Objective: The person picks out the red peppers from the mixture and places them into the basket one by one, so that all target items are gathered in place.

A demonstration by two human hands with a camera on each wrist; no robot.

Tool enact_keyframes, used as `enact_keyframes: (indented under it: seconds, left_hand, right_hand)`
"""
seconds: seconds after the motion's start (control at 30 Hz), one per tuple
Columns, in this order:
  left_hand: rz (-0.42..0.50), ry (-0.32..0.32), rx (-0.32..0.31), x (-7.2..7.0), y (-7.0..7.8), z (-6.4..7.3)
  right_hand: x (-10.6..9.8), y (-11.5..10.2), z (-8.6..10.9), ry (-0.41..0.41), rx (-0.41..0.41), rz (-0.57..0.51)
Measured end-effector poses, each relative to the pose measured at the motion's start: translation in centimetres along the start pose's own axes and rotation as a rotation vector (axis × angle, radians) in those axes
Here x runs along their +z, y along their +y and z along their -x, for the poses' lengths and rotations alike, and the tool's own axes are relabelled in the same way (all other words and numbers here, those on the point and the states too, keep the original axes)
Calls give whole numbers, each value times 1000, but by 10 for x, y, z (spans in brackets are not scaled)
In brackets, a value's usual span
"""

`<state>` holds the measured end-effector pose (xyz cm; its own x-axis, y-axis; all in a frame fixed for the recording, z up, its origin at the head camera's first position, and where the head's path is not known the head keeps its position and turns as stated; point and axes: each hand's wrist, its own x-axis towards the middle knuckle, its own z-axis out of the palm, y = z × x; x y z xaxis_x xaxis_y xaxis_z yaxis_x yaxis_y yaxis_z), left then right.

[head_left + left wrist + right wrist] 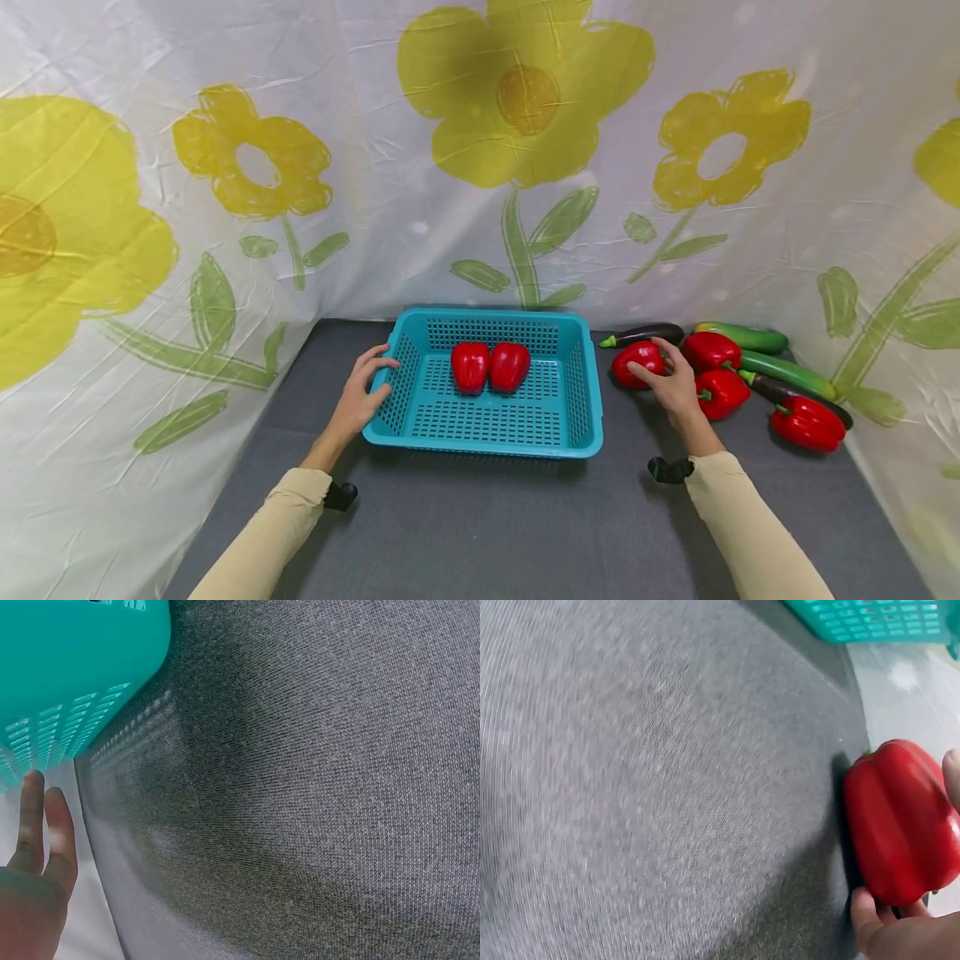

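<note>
My left hand (365,387) is at the left rim of a turquoise perforated basket (480,450), its fingers spread and fingertips right at the rim. In the left wrist view, two extended fingers (60,832) point up at the basket's slotted wall (67,720). Two red bell peppers (470,368) lie side by side inside. To the right of the basket, my right hand (677,387) grips another red bell pepper (636,363) between thumb and fingers. The right wrist view shows this pepper (900,821) with fingertips under its lower end and a shadow beside it.
Right of the held pepper lie several more red bell peppers (808,423), two dark eggplants (652,334) and two green cucumbers or zucchini (787,372). A dark grey cloth (480,525) covers the table. Flower-printed sheeting (375,250) hangs behind and at both sides.
</note>
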<state>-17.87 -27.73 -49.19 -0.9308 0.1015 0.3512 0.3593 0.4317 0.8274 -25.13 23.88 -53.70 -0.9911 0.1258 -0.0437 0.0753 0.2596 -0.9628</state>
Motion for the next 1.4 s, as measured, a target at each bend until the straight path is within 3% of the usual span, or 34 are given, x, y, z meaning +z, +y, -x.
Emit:
enact_keyframes:
  seconds: [0.23,0.33,0.83,0.93,1.23,1.4]
  left_hand:
    - [-1,14,-1,2,-35,-2]
    - [-7,11,1,2,-40,-3]
    - [-8,17,-7,3,-36,-2]
    - [-1,8,-14,2,-29,-2]
    - [-11,16,-8,3,-38,-3]
    - [2,14,-2,3,-40,-3]
  right_hand:
    - [-4,2,-5,-3,-8,25]
    - [-5,0,-5,-13,-4,33]
    - [-8,0,2,19,21,-33]
    - [-9,1,3,31,19,-41]
    - [-13,-2,11,91,5,-26]
    - [-14,-8,14,97,-5,-75]
